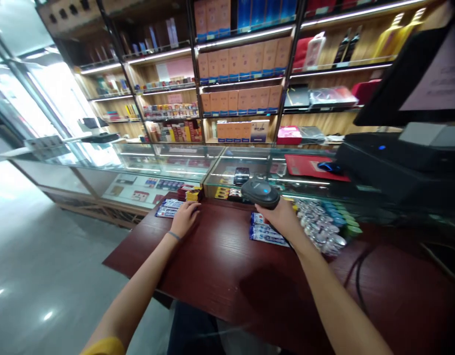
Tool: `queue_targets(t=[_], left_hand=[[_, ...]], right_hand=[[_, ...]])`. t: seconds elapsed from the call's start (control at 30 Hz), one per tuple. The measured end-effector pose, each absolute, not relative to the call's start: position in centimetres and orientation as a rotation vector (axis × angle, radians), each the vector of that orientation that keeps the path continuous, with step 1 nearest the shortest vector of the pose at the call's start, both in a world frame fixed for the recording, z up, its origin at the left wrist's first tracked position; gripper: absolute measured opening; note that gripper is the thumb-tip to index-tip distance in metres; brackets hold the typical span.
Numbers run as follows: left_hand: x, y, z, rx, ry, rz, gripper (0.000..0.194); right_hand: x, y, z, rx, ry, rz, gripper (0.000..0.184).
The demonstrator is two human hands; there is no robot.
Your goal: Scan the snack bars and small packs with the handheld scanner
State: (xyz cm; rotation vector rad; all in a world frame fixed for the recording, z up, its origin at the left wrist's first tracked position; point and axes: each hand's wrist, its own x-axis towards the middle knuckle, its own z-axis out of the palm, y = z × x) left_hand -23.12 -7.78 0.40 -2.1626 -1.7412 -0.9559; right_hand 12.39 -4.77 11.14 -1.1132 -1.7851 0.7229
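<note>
My right hand is closed around the handle of a black barcode scanner, held above a few blue and white packets lying on the dark red wooden counter. My left hand rests on the counter with its fingers curled loosely, just beside another small group of blue and white packets. Nothing shows inside that hand. Small stacks of red and yellow packets stand just beyond it.
A heap of small silver and green packets lies right of the scanner. Glass display cases run behind the counter, with a red mat and mouse. A black register and monitor stand at right. Shelves of boxes fill the back wall.
</note>
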Motion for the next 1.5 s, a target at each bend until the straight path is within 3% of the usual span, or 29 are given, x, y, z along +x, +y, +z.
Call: queue_targets(t=[0.33,0.63,0.83,1.0,1.13,1.3,1.4,1.5], left_hand=[[-32.4,-11.3,-2.0,-2.034,-1.903,-0.724,0.029],[-33.1,-11.6,-3.2,-2.031,-1.987,-0.694,0.027],[-33.2,-11.8,-3.1,-2.071,-1.980,-0.762,0.018],[-30.7,-12.1,-1.8,-2.102,-1.939,-0.770,0.023],[-25.9,-10.7,0.0,-2.118,-2.011,-1.254,0.022],[-18.7,-6.6,1.8,-1.730,-2.567,-2.666,0.025],[-15.8,-4.8,1.6,-1.297,-2.472,-3.358,0.020],[-14.5,-4.3,0.4,-1.084,-2.309,-3.656,0.018]], right_hand=[[6.2,-6.6,5.8,-0.988,-1.980,0.724,0.041],[4.6,-7.9,4.2,-1.014,-2.175,0.831,0.029],[4.8,-7.7,4.1,-1.004,-2.181,0.804,0.035],[5.4,-7.6,4.6,-1.049,-2.152,0.797,0.051],[5.9,-7.4,5.3,-1.102,-2.148,0.792,0.057],[6.8,-6.9,6.2,-1.112,-2.115,0.739,0.048],[7.5,-6.7,7.0,-1.159,-2.125,0.739,0.042],[8.0,-6.6,8.0,-1.210,-2.133,0.753,0.045]])
